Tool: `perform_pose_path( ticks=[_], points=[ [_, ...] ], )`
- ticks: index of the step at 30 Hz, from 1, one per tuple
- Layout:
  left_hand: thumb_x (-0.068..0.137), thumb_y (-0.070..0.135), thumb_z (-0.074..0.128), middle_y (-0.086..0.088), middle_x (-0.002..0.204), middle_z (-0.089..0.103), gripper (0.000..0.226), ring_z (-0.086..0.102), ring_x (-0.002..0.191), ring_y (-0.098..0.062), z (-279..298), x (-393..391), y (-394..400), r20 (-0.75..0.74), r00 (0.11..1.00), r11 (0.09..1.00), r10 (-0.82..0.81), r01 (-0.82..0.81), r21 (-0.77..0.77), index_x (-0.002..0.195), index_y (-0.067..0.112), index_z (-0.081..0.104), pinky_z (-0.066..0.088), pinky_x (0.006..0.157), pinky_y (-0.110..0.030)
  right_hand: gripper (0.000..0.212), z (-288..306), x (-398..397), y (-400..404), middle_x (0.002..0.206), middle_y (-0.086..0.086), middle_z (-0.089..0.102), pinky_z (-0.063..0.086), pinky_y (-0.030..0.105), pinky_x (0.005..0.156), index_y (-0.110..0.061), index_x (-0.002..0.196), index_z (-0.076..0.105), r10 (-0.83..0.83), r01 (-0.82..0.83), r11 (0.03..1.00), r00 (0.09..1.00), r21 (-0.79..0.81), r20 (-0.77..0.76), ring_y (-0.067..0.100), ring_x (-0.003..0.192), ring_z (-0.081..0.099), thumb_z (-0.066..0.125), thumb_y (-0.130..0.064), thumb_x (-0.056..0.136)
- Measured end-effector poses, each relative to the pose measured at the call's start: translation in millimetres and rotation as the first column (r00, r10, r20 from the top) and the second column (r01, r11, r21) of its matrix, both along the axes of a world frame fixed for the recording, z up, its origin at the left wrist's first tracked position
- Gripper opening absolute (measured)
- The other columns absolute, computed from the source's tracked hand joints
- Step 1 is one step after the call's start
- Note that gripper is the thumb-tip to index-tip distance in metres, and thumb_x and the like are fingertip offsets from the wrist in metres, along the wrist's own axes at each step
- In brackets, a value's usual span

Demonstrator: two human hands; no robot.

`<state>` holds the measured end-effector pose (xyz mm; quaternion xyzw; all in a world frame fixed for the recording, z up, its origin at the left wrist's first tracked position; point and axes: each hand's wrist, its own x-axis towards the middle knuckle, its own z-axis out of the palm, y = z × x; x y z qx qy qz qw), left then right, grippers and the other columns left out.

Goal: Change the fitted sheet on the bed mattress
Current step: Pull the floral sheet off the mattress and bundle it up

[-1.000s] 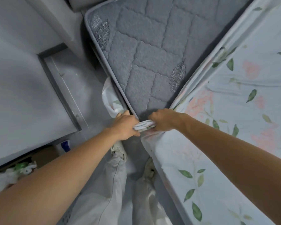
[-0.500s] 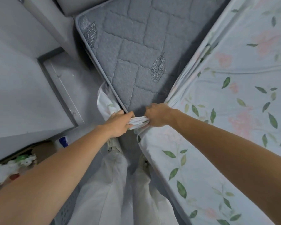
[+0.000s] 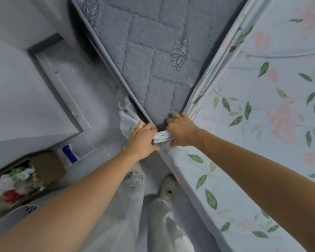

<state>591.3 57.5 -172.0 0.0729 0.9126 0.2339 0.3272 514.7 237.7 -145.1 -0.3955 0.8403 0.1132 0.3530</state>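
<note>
Bare quilted mattress [image 3: 153,51]; both hands, left hand [image 3: 143,138] and right hand [image 3: 182,130], grip bunched fitted sheet [image 3: 262,124].

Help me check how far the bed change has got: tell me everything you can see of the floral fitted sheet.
The floral fitted sheet is thin pale cloth printed with green leaves and pink flowers. It lies smooth over the right part of the grey quilted mattress, which stays bare on the left. Its gathered edge runs as a ridge down to the near corner, where it bunches into a white roll gripped between the left hand and the right hand. A loose flap hangs beside the mattress edge, left of the left hand.
</note>
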Motion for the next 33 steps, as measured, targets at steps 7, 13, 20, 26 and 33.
perform_pose_path(
  ticks=[7, 13, 20, 26, 33],
  points=[
    [0.068, 0.048, 0.093, 0.000, 0.104, 0.040, 0.057, 0.052, 0.100, -0.028, 3.0, 3.1, 1.6, 0.180, 0.983, 0.999, 0.035, -0.037, 0.012, 0.094, 0.027, 0.047, 0.047, 0.080, -0.039, 0.028, 17.0, -4.5, 4.7, 0.100, 0.003, 0.069, 0.037, 0.032, 0.077, -0.021, 0.096, 0.060, -0.005, 0.004, 1.000, 0.998, 0.019, 0.057, 0.027, 0.088, 0.062, 0.072, -0.045, 0.088],
    [0.065, 0.051, 0.095, -0.003, 0.101, 0.054, 0.069, 0.053, 0.102, -0.029, 16.6, 21.5, 40.0, 0.207, 0.978, 1.000, 0.014, -0.018, 0.019, 0.105, 0.026, 0.044, 0.042, 0.076, -0.041, 0.052, 29.0, 9.0, 45.3, 0.088, -0.009, 0.065, 0.044, 0.033, 0.072, -0.027, 0.097, 0.057, -0.122, 0.117, 0.992, 0.972, 0.036, 0.200, 0.018, 0.080, 0.060, 0.078, -0.070, 0.077],
    [0.074, 0.054, 0.087, -0.007, 0.120, 0.055, 0.053, 0.045, 0.121, -0.032, 32.6, 68.4, 125.8, 0.112, 0.991, 0.988, -0.077, 0.091, -0.123, 0.114, 0.026, 0.068, 0.041, 0.099, -0.043, 0.040, 46.5, 50.6, 118.3, 0.081, -0.006, 0.065, 0.046, 0.032, 0.072, -0.023, 0.100, 0.069, -0.065, 0.045, 0.992, 0.984, 0.119, 0.169, 0.018, 0.075, 0.060, 0.076, -0.060, 0.087],
    [0.075, 0.054, 0.087, -0.006, 0.114, 0.068, 0.055, 0.061, 0.111, -0.030, 57.0, 97.9, 182.5, 0.110, 0.989, 0.982, -0.100, 0.116, -0.152, 0.113, 0.020, 0.065, 0.042, 0.088, -0.038, 0.046, 63.4, 84.8, 183.5, 0.111, -0.002, 0.072, 0.048, 0.040, 0.092, -0.024, 0.112, 0.074, -0.023, 0.025, 0.999, 0.997, -0.024, 0.070, 0.022, 0.100, 0.064, 0.067, -0.064, 0.090],
    [0.062, 0.052, 0.095, 0.004, 0.093, 0.070, 0.054, 0.066, 0.088, -0.025, 101.2, 122.9, 237.3, 0.276, 0.960, 0.995, -0.038, 0.011, 0.100, 0.093, 0.027, 0.058, 0.056, 0.079, -0.041, 0.065, 115.9, 103.9, 246.3, 0.089, -0.010, 0.067, 0.044, 0.030, 0.068, -0.030, 0.106, 0.064, -0.075, 0.060, 0.992, 0.988, 0.112, 0.133, 0.017, 0.077, 0.062, 0.077, -0.082, 0.068]
  ],
)
